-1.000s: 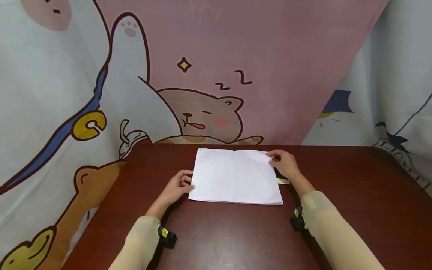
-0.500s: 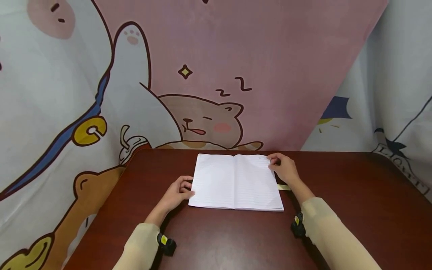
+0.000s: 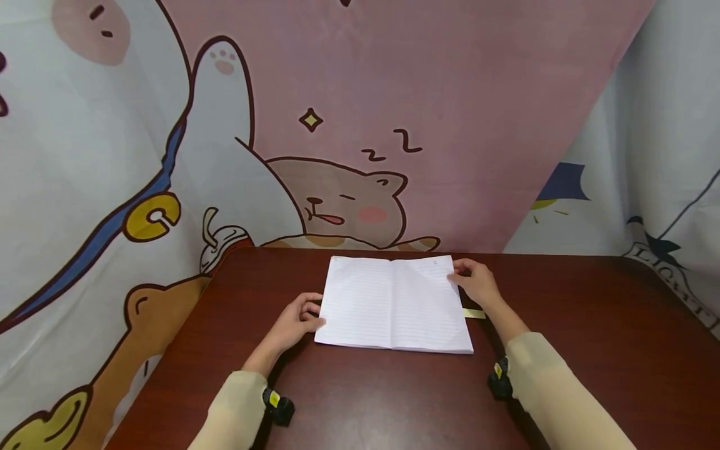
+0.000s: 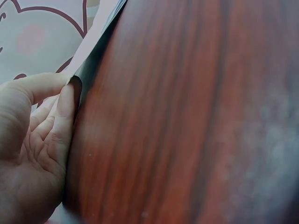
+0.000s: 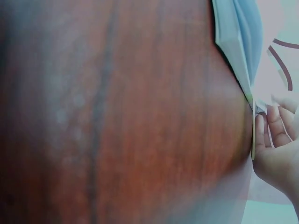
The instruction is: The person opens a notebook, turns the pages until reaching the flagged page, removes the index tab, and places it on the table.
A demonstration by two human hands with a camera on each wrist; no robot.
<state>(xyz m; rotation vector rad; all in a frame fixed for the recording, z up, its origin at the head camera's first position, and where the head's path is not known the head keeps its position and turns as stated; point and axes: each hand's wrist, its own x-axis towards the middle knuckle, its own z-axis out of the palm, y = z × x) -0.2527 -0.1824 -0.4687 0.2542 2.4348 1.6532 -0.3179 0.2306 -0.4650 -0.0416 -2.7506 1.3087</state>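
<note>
An open lined notebook lies on the dark brown table, its white pages facing up. My left hand pinches its left edge, thumb on top and fingers underneath; the left wrist view shows the thumb and a finger meeting at the cover's edge. At the upper right edge, my right hand holds the page edge between thumb and fingers. A thin pale yellow strip juts out from the notebook's right side, below that hand. In the right wrist view the notebook's page stack shows edge-on, slightly raised.
The brown wooden table reaches toward me and to both sides. Behind it hangs a cloth printed with cartoon animals, which also runs along the left side. A white printed cloth hangs at the right.
The head view has tilted up a little. My right fingers have slid off the notebook's top right corner to its right edge, and the page corner now shows fully. My left hand stays put.
</note>
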